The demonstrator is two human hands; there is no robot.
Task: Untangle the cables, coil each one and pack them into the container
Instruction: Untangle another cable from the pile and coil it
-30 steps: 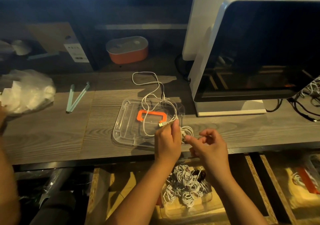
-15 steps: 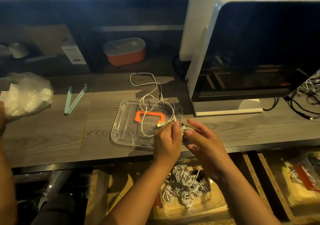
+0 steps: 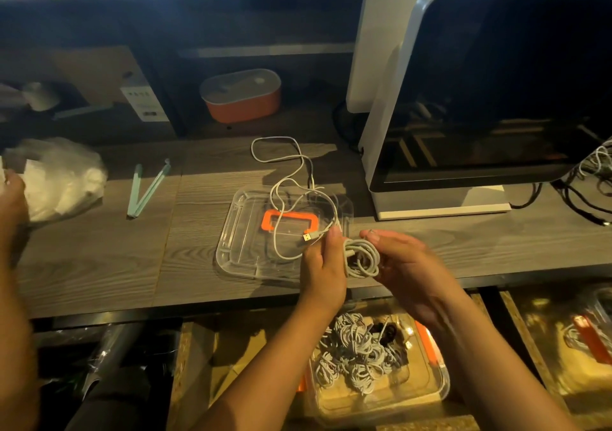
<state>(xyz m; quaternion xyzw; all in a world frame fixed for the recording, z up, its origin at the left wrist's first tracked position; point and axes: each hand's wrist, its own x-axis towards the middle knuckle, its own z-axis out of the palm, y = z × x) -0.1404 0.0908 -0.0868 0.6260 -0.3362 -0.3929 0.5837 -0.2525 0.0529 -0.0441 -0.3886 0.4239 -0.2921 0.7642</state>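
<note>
- White cable (image 3: 361, 260): light and floppy, half coiled over the worktop (image 3: 99, 265) edge, tail trailed across the clear lid (image 3: 236, 232).
- Left grip (image 3: 326, 261) is pinched on it near the plug (image 3: 308, 237); right grip (image 3: 410, 265) is curled round the coil.
- Probably best held across the loops.

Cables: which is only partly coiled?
The white cable gripped by the left hand, its tail looping across the clear lid; those in the container below lie bundled.

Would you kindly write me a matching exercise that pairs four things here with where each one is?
1 coiled cable
2 clear lid
3 container
4 orange box

A in the back recess, left of the monitor
B between left hand and right hand
C below the desk edge, full of coils
D flat on the desk

Pairs: 1-B, 2-D, 3-C, 4-A
</note>
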